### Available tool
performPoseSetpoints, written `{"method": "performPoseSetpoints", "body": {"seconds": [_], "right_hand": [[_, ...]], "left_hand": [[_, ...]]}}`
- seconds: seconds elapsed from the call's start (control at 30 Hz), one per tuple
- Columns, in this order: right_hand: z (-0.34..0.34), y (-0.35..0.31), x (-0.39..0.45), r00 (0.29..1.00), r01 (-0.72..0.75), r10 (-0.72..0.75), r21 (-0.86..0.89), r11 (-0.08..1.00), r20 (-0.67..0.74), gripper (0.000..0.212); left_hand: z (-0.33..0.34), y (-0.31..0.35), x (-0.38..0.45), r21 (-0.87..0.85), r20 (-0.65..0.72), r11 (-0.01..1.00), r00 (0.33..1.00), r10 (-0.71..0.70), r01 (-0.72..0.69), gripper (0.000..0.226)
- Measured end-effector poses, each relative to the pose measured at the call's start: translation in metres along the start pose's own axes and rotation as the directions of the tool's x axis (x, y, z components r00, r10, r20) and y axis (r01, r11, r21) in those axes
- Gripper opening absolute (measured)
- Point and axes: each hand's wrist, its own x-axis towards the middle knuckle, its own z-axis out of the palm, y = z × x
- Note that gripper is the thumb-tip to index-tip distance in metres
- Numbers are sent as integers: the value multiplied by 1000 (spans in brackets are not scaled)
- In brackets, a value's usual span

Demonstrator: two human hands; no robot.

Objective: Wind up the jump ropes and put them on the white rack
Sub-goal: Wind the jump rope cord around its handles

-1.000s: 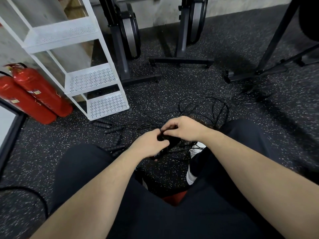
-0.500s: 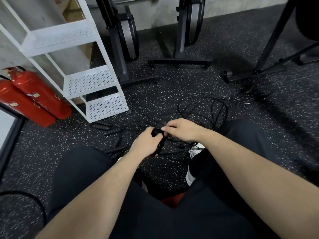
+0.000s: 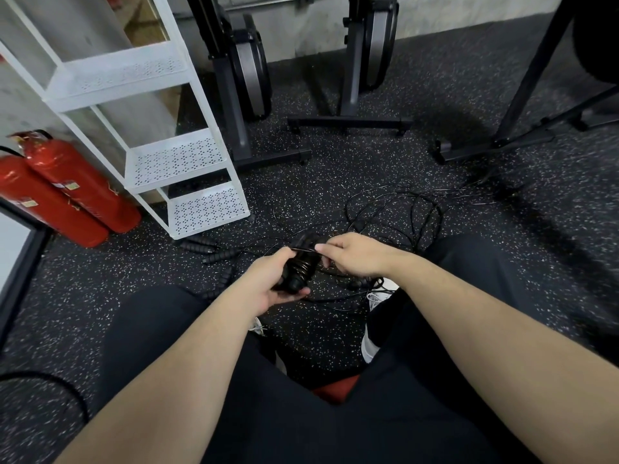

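- A speckled black gym floor [image 3: 335, 182] carries a white rack [image 3: 187, 162] at the left, two red extinguishers [image 3: 67, 192] beside it and machine stands behind.
- Loose ropes [image 3: 395, 212] lie tangled on the floor ahead of the knees; spare handles [image 3: 214, 249] lie near the rack's foot.
- The left hand [image 3: 268, 279] grips a pair of handles with cord coiled round them [image 3: 298, 271], fingers curled beneath.
- The right hand [image 3: 355, 259] pinches the cord just above that bundle.

Bare forearms [image 3: 187, 370], black trousers [image 3: 301, 430], white shoes [image 3: 370, 346]
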Motion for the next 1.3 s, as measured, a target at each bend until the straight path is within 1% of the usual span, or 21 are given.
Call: {"method": "performPoseSetpoints", "body": {"seconds": [0.1, 0.2, 0.33, 0.4, 0.6, 0.77, 0.8, 0.9, 0.97, 1.03, 1.1, 1.2, 1.3], "right_hand": [[-2, 2, -2, 1000, -17, 17, -1, 1000, 6, 40], [-1, 2, -2, 999, -28, 26, 79, 996, 19, 38], [-3, 2, -2, 999, -24, 15, 241, 970, 40, 36], [-4, 0, -2, 1000, -1, -4, 277, 961, 19, 35], [-6, -3, -4, 996, 84, -77, 239, 967, -38, 35], [-9, -7, -6, 986, 162, -150, 224, 961, -70, 34], [-9, -6, -6, 985, 169, -155, 219, 961, -77, 34], [-7, -5, -6, 984, 165, -149, 193, 967, -93, 35], [-7, -4, -7, 985, 156, -144, 145, 977, -92, 38], [-7, -2, -8, 987, 135, -124, 105, 985, -98, 43], [-8, 2, -7, 989, 108, -96, 114, 988, -109, 45], [-10, 6, -6, 990, 106, -93, 127, 986, -110, 42], [-8, 7, -3, 989, 135, -126, 141, 981, -76, 33]], "left_hand": [[-5, 2, 0, -121, -5, 992, 999, -46, 45, 23], [-4, 5, -3, -227, 33, 971, 997, -68, 74, 25], [-3, 9, -6, -287, 50, 956, 997, -53, 65, 31], [-2, 10, -6, -299, 55, 953, 998, -41, 55, 33], [2, 13, -10, -342, 64, 938, 997, -39, 59, 40], [0, 16, -9, -331, 79, 943, 997, 0, 26, 59], [-1, 16, -10, -321, 83, 947, 996, 11, 16, 58], [-4, 16, -9, -309, 73, 951, 997, 26, -3, 46], [-5, 16, -8, -317, 62, 948, 998, 28, -7, 43], [-8, 16, -6, -361, 49, 932, 998, 39, -19, 41], [-13, 19, -5, -426, 15, 904, 998, 53, -41, 38], [-22, 23, -2, -502, -36, 864, 999, 36, -49, 37], [-30, 21, 0, -555, 18, 832, 1000, 16, -3, 42]]}}
